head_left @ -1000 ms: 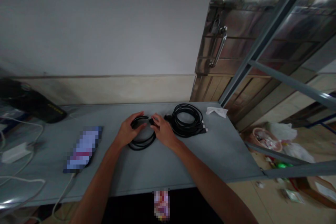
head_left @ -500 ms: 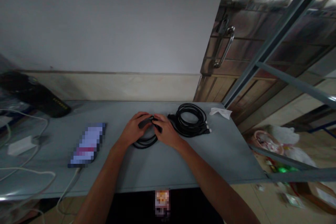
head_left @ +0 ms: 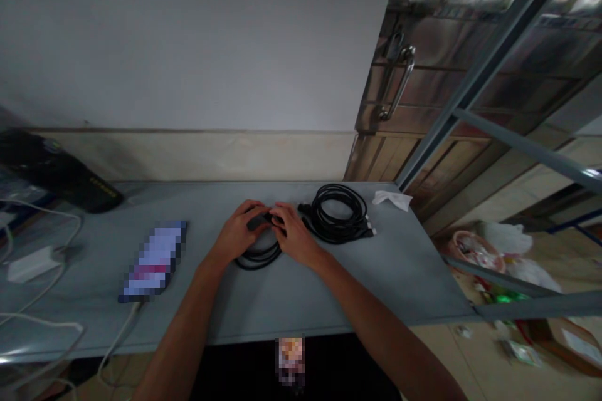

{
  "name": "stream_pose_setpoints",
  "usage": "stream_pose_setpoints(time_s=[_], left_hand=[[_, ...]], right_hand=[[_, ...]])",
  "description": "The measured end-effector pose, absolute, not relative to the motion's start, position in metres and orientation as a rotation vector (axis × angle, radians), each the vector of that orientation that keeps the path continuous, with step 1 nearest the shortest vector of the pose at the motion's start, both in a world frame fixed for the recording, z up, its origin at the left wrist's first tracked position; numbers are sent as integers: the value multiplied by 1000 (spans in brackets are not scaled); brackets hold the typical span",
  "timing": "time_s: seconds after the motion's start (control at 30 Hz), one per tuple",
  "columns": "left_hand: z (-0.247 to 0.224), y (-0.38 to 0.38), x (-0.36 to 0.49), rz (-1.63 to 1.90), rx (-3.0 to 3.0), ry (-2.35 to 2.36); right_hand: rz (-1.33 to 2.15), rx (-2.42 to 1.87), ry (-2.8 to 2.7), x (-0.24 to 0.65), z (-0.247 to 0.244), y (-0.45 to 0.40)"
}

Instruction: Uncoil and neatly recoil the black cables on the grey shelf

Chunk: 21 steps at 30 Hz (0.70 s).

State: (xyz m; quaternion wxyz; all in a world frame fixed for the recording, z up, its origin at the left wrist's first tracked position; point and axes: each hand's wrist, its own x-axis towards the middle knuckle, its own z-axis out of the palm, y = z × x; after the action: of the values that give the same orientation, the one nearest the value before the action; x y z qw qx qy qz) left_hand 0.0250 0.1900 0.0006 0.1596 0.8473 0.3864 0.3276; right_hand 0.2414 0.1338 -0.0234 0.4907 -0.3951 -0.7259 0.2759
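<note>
A coiled black cable [head_left: 258, 257] lies on the grey table, partly under my hands. My left hand [head_left: 239, 230] is closed on a dark connector end [head_left: 258, 220] of this cable. Close beside it, my right hand [head_left: 295, 235] pinches the black cable at the connector, its fingertips nearly meeting the left ones. The exact grip is partly hidden by the fingers. Just right of my right hand rests a second coil of black cable [head_left: 339, 216], with its plugs toward the right; neither hand touches it.
A phone [head_left: 154, 260] with a white cord lies at the left, near a white adapter [head_left: 32, 264] and a black bottle [head_left: 61, 172]. White paper [head_left: 393, 200] sits at the table's back right. A metal frame [head_left: 489, 69] rises at the right; a wall stands behind.
My right fingers have shifted slightly at the connector, and the coil beneath shows a little lower. The whole view has moved slightly.
</note>
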Motion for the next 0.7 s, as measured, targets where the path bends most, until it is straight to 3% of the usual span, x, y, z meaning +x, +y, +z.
stream_pose_setpoints(time_s=[0.43,0.7], left_hand=[[1,199,16,1032,2337,1292],[1,201,9,1002,2365,1287]], right_hand=[[545,-1056,-1721,242,-12,134],[323,-1076,-1827,279,34,119]])
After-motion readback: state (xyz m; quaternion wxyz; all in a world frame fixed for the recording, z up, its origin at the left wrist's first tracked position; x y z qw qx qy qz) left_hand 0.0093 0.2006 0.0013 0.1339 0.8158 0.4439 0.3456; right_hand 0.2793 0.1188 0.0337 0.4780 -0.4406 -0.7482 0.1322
